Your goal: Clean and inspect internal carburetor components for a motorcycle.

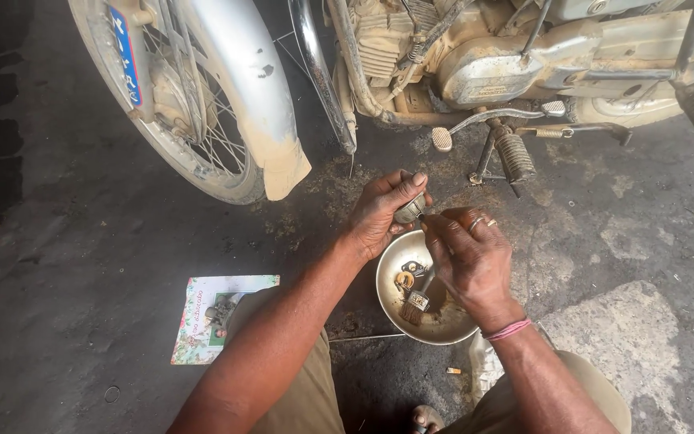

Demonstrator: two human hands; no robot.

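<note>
Nearest to us are our knees in khaki trousers [307, 402], with a sandalled foot [426, 418] between them on the dark, oil-stained floor [82, 265]. Just beyond sits a shallow metal bowl [391, 269] on the ground, holding a small paintbrush [418, 304] and a few little brass-coloured parts [405, 280] in dirty liquid. To the left of our knee lies a colourful printed card [214, 317]; a cigarette butt [453, 370] lies below the bowl.

Above the bowl, our left hand [381, 213] is curled around a small round metal part [409, 210], thumb pressed over its top. Our right hand [471, 257], wearing rings and a pink thread at the wrist, has its fingers drawn together, pinching a thin tool [421, 217] whose tip meets that part. The two hands are almost touching.

Farther off stands a dusty motorcycle [483, 64]: front wheel [194, 120] and mudguard on the left, engine, footpeg [514, 154] and gear lever [483, 120] on the right.
</note>
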